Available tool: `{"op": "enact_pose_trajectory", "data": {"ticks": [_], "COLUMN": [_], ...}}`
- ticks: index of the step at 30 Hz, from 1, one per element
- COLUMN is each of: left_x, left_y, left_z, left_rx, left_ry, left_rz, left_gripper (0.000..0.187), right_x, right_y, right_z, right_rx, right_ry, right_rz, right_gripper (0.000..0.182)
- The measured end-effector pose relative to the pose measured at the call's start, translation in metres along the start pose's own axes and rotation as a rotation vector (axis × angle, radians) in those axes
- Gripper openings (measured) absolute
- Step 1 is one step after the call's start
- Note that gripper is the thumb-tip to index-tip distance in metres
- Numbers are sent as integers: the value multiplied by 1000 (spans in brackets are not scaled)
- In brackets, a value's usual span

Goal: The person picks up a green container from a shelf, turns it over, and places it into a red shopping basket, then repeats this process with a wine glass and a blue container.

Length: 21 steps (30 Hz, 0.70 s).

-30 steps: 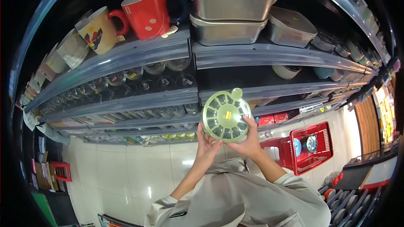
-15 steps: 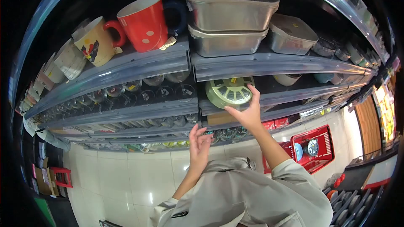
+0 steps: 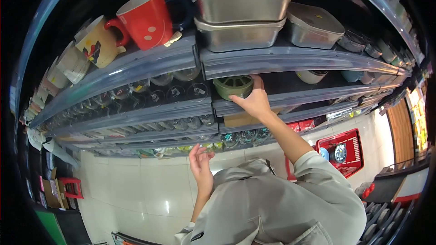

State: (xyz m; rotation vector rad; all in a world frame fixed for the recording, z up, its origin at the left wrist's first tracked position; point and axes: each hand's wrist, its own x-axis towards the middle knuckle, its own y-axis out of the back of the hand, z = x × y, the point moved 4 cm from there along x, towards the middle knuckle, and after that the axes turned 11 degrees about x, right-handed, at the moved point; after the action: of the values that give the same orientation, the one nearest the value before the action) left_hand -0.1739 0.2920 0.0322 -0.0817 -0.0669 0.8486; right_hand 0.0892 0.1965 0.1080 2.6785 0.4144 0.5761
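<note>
A round green container with a segmented, see-through lid [image 3: 232, 88] sits on the shelf below the metal boxes, partly in the shadow of the shelf above. My right hand [image 3: 253, 101] grips its right side, thumb at the front and fingers around the far edge. Lower down, my left hand [image 3: 200, 159] hangs in the air in front of the shelves with loosely curled fingers apart, holding nothing.
Stacked steel boxes with lids [image 3: 240, 34] stand on the upper shelf, beside a red mug [image 3: 146, 20] and a cream mug [image 3: 101, 45]. Glasses [image 3: 156, 96] line the lower left shelf. A red shopping basket [image 3: 355, 165] holding items rests on the tiled floor.
My right hand has pushed the green container deeper into the shelf and slightly left, from the front edge into shadow. My left hand has dropped a little lower and left.
</note>
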Motion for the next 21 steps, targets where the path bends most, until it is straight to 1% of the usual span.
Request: {"op": "enact_pose_trajectory", "data": {"ticks": [2, 4, 5, 6, 7, 8, 9, 10, 12, 13, 14, 15, 16, 17, 19, 20, 21], "left_x": [-5, -8, -10, -10, -10, -10, -11, -13, -20, -23, -21, -17, -12, -5, 6, 10, 14], "left_y": [-3, -17, -26, -35, -48, -60, -73, -88, -104, -119, -125, -135, -147, -161, -202, -221, -238], "left_z": [1, 1, 1, 2, 7, 11, 13, 15, 28, 29, 27, 27, 26, 35, 59, 67, 72], "left_rx": [17, 27, 23, 25, 34, 84, 138, 162, 233, 348, 370, 417, 450, 628, 928, 967, 1044], "left_ry": [19, 42, 37, 32, 24, 50, 87, 108, -69, -76, -61, -157, -258, -301, -648, -736, -879], "left_rz": [5, 5, 0, -12, -46, -37, -33, -87, -153, -253, -311, -363, -407, -446, -530, -544, -524], "left_gripper": [38, 38, 36, 35, 35, 35, 34, 34, 33, 31, 31, 28, 25, 21, 21, 26, 30], "right_x": [2, 2, 3, 3, 1, 2, 4, -1, -21, -46, -74, -97, -122, -149, -208, -231, -249], "right_y": [-2, -2, -3, -2, -3, -3, 2, 10, 25, 52, 55, 59, 70, 82, 104, 125, 147], "right_z": [4, 0, 1, 2, 7, 11, 7, 4, 5, 23, 22, 43, 64, 85, 142, 165, 185], "right_rx": [3, -66, -82, -77, -104, -141, -112, -83, -2, 108, 203, 256, 260, 270, 149, 141, 134], "right_ry": [12, 63, 26, 1, 101, 197, 223, 227, 48, 118, 251, 184, 100, 16, -126, -212, -294], "right_rz": [-18, -33, -44, -80, -37, 12, 15, 16, -178, -56, 15, 2, -27, -63, -47, -32, -21], "right_gripper": [93, 94, 95, 99, 100, 102, 101, 100, 88, 85, 81, 75, 74, 73, 70, 70, 69]}}
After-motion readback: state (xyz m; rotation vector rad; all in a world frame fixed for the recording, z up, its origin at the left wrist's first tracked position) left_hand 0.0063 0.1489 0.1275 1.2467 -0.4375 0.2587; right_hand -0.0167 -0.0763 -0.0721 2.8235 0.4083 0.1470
